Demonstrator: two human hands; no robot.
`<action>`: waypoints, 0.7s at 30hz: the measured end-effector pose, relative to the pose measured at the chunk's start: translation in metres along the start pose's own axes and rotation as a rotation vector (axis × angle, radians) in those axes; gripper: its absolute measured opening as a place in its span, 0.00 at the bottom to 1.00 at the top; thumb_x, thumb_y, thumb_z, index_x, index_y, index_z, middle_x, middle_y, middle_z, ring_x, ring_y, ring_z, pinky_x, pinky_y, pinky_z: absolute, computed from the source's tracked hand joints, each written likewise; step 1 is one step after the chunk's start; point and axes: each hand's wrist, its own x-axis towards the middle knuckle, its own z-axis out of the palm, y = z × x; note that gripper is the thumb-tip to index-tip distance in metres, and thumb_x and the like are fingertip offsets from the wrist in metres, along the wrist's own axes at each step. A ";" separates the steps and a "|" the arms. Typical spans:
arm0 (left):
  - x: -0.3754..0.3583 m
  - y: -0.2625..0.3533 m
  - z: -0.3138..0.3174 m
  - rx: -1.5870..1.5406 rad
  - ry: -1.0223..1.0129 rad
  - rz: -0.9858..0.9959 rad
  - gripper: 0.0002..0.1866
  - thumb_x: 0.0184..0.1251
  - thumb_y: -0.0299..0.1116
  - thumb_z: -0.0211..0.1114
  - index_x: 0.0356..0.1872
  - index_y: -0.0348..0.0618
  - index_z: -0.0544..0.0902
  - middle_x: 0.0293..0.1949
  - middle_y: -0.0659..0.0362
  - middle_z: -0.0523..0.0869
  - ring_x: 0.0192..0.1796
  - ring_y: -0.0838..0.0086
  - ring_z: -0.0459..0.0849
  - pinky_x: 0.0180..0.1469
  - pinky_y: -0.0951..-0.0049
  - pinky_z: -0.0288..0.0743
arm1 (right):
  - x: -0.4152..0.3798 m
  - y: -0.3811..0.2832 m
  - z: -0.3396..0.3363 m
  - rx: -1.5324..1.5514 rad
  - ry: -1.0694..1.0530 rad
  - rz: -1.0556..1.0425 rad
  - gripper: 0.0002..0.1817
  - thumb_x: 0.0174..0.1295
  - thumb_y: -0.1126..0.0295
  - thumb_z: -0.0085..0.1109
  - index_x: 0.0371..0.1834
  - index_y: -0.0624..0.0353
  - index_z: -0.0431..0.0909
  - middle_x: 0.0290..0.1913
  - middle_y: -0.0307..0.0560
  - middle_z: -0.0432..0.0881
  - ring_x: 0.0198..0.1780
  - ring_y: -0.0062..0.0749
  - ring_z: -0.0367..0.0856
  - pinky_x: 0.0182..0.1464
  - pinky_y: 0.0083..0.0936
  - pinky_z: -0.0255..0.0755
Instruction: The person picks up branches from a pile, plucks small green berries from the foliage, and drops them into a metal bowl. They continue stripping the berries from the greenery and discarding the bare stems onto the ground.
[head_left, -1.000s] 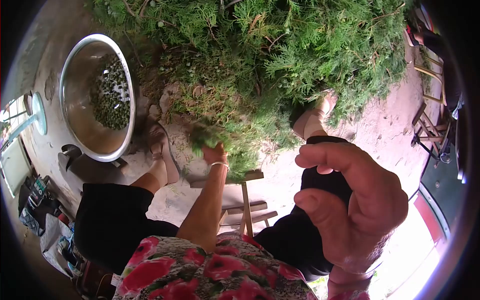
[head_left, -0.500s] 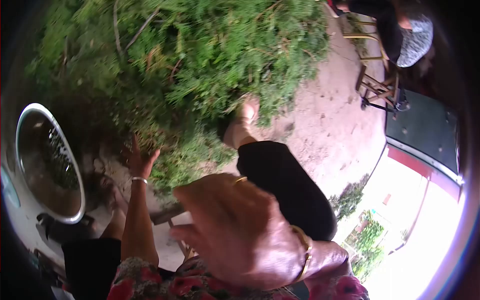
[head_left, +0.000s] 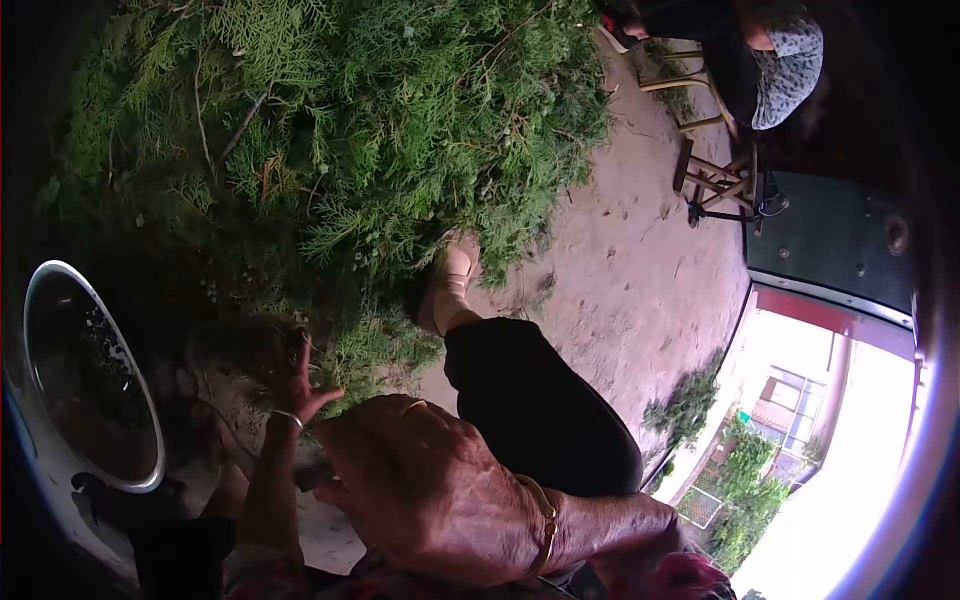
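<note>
My left hand [head_left: 292, 378], with a silver bangle at the wrist, reaches toward the lower edge of a large heap of green conifer branches [head_left: 410, 130]. Its thumb and fingers are spread, and I see nothing held in them. Closer to the camera is my right hand [head_left: 425, 490], wearing a gold ring and a gold bangle. Its back faces me and hides most of the fingers, so whether they grip anything cannot be made out. Left of both hands stands a metal basin [head_left: 155, 470] with small dark bits inside.
My sandalled foot [head_left: 452, 275] rests against the heap's edge. Bare pinkish ground [head_left: 610, 270] extends to the right. A folding wooden stool [head_left: 720, 183] stands beyond it, near another seated person [head_left: 785, 75]. A green panel [head_left: 830, 235] borders a bright opening at right.
The view has shifted, and the heap and stool appear further left. My right hand has moved left and lower in the picture, closer to my left hand. My left hand remains spread.
</note>
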 end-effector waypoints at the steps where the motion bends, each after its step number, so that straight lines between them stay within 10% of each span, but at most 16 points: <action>1: -0.010 0.001 0.013 0.222 -0.033 0.026 0.66 0.31 0.61 0.77 0.75 0.57 0.48 0.69 0.31 0.52 0.70 0.39 0.57 0.63 0.47 0.62 | -0.001 0.003 0.000 0.003 0.000 0.003 0.15 0.48 0.74 0.58 0.40 0.68 0.74 0.31 0.51 0.75 0.32 0.41 0.76 0.34 0.34 0.72; 6: -0.057 0.046 0.014 0.249 -0.163 -0.072 0.58 0.38 0.49 0.77 0.73 0.59 0.51 0.72 0.37 0.45 0.71 0.34 0.47 0.61 0.36 0.60 | -0.006 0.025 0.011 -0.068 -0.019 -0.126 0.24 0.45 0.69 0.68 0.45 0.68 0.75 0.34 0.55 0.78 0.34 0.47 0.79 0.36 0.36 0.75; 10: -0.081 0.018 0.074 0.465 0.188 0.116 0.42 0.55 0.39 0.67 0.71 0.54 0.56 0.71 0.41 0.51 0.67 0.35 0.58 0.56 0.38 0.67 | 0.011 0.003 -0.005 -0.068 -0.143 0.093 0.23 0.46 0.65 0.71 0.44 0.66 0.77 0.36 0.56 0.80 0.34 0.49 0.81 0.37 0.36 0.76; 12: -0.073 0.031 0.064 -0.294 0.125 -0.343 0.32 0.54 0.32 0.64 0.63 0.48 0.67 0.63 0.37 0.62 0.46 0.41 0.78 0.49 0.52 0.76 | 0.014 0.010 -0.004 -0.035 -0.122 0.071 0.23 0.46 0.65 0.71 0.44 0.67 0.77 0.36 0.56 0.80 0.35 0.48 0.81 0.37 0.35 0.76; 17: -0.075 -0.013 0.093 0.029 -0.142 0.106 0.20 0.38 0.20 0.63 0.39 0.43 0.78 0.49 0.40 0.74 0.42 0.44 0.78 0.41 0.52 0.75 | 0.012 -0.002 -0.007 -0.108 -0.108 0.155 0.23 0.47 0.65 0.71 0.42 0.68 0.77 0.36 0.56 0.80 0.36 0.48 0.82 0.37 0.34 0.76; 21: -0.080 0.045 0.128 -0.122 0.239 -0.164 0.19 0.39 0.19 0.61 0.38 0.45 0.79 0.46 0.43 0.77 0.41 0.47 0.78 0.45 0.52 0.73 | 0.009 -0.002 -0.011 -0.103 -0.085 0.093 0.22 0.46 0.65 0.72 0.42 0.67 0.78 0.35 0.56 0.81 0.35 0.49 0.82 0.38 0.33 0.76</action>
